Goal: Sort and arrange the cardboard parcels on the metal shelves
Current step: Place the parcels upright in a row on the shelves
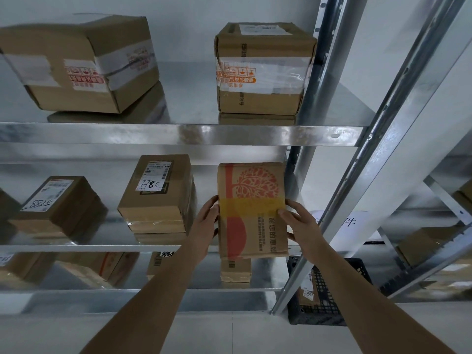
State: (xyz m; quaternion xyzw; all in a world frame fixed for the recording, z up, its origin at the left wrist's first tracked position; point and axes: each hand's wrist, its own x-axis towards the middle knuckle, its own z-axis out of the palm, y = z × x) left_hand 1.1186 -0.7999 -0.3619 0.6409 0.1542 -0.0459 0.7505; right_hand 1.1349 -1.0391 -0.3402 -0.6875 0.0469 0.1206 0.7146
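Parcel with tree print [251, 210], clamped between curled fingers of left hand [207, 218] and right hand [297, 221], overhanging shelf edge [102, 247] below fingertips; liable to tip forward if released early.

The tree-printed parcel [251, 210] hides the palm of the left hand [208, 218] and part of the right hand [297, 221], and its far end sits in shadow beneath the upper shelf [178, 134]. At the left edge of the middle shelf [102, 247], a dark parcel [6, 213] is cut off by the frame. Below it, the bottom-shelf parcels [84, 269] are half hidden and blurred, and the parcel's label in the black crate [329, 292] is too small to read.
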